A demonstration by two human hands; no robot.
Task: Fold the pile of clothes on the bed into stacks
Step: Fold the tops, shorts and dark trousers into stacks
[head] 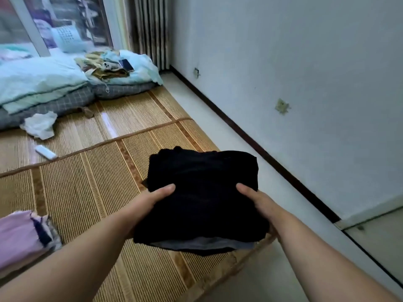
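Head camera looks down on a folded stack of black clothes (202, 197), soft and matte, roughly square, with a thin grey layer showing along its near bottom edge. The left hand (150, 201) grasps the stack's left side, thumb pressed on top and the other fingers hidden under the cloth. The right hand (259, 201) grasps the right side in the same way, thumb on top. The stack is over the right edge of the bed; I cannot tell if it rests on the surface or is lifted a little.

The bed is covered by a woven straw mat (91, 188), ribbed and shiny, with darker brown bands and a seam across it. To the right are a pale floor (257, 175), a dark baseboard and a plain white wall (305, 62) with a wall socket (282, 106).

At the far end lies a pale green quilt (43, 79) on a grey checked pillow (122, 89), with a phone (126, 64) on top. A crumpled white cloth (40, 125) and a white remote control (45, 151) lie on the mat. At the lower left is a pink garment (19, 236), partly out of frame. Striped curtains (150, 29) hang in the corner.
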